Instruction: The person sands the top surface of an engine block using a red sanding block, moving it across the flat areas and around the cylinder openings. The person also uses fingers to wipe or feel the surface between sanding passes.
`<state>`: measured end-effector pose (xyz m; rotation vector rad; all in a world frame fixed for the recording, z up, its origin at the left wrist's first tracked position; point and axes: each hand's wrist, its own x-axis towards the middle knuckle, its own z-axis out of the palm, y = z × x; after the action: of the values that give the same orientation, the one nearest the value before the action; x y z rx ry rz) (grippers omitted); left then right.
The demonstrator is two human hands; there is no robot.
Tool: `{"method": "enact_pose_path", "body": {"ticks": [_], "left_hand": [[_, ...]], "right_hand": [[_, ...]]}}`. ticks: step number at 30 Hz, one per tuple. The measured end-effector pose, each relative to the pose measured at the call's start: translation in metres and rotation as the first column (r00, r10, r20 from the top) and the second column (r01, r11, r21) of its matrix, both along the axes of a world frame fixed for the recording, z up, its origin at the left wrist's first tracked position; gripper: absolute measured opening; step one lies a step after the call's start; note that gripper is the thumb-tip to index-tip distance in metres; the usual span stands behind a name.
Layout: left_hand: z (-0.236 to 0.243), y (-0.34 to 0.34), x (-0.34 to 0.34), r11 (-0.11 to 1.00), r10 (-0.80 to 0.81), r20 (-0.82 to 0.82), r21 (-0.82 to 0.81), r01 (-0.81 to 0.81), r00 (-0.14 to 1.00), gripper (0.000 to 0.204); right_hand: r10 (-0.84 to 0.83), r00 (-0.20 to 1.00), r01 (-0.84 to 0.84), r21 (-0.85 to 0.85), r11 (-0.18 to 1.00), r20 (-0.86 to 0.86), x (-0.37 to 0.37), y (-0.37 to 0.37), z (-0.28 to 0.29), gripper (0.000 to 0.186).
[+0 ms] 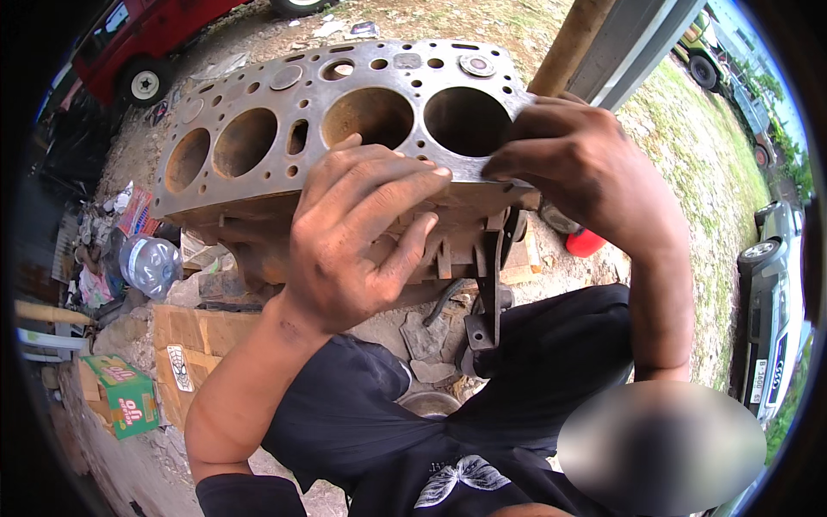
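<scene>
A bare metal engine block point(301, 185) stands in front of me, its flat top face showing four large round cylinder bores and several smaller holes. My left hand point(357, 233) is over the block's front edge, fingers bent but apart, with nothing seen in it. Its fingertips reach the deck just in front of the rusty second bore from the right point(368, 118). At the right end, the fingers of my right hand point(573, 151) are curled down against the deck beside the rightmost bore point(465, 121). Whatever lies under those fingertips is hidden.
A metal bracket point(484, 293) hangs below the block's front, between my knees. Cardboard point(185, 332), a green box point(121, 396) and a large clear plastic bottle point(151, 265) lie left. A post point(573, 43) rises behind my right hand; a red object point(586, 242) is below it. Vehicles stand farther off.
</scene>
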<state>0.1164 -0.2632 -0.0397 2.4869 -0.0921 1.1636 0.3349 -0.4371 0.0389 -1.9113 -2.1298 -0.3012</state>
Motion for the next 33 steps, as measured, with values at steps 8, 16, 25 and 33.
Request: {"method": "enact_pose_path", "body": {"ticks": [8, 16, 25, 33], "left_hand": [[0.004, -0.003, -0.003, 1.0, 0.011, 0.002, 0.012, -0.011, 1.0, 0.037], [0.0, -0.006, 0.002, 1.0, 0.016, 0.002, -0.001, -0.016, 1.0, 0.038], [-0.002, 0.004, -0.004, 1.0, 0.001, 0.035, 0.018, -0.002, 0.999, 0.041], [0.001, 0.003, -0.003, 1.0, -0.014, 0.026, 0.012, 0.014, 1.0, 0.041]], "right_hand": [[-0.025, 0.999, 0.026, 0.009, 1.0, -0.043, 0.007, -0.015, 0.0, 0.018], [0.027, 0.99, -0.022, 0.034, 0.999, -0.139, 0.008, -0.008, -0.001, 0.019], [0.053, 0.977, -0.035, 0.089, 0.995, -0.205, 0.017, -0.016, -0.007, 0.018], [0.063, 0.987, -0.054, 0.063, 0.997, -0.151, 0.003, 0.004, -0.006, 0.015]]}}
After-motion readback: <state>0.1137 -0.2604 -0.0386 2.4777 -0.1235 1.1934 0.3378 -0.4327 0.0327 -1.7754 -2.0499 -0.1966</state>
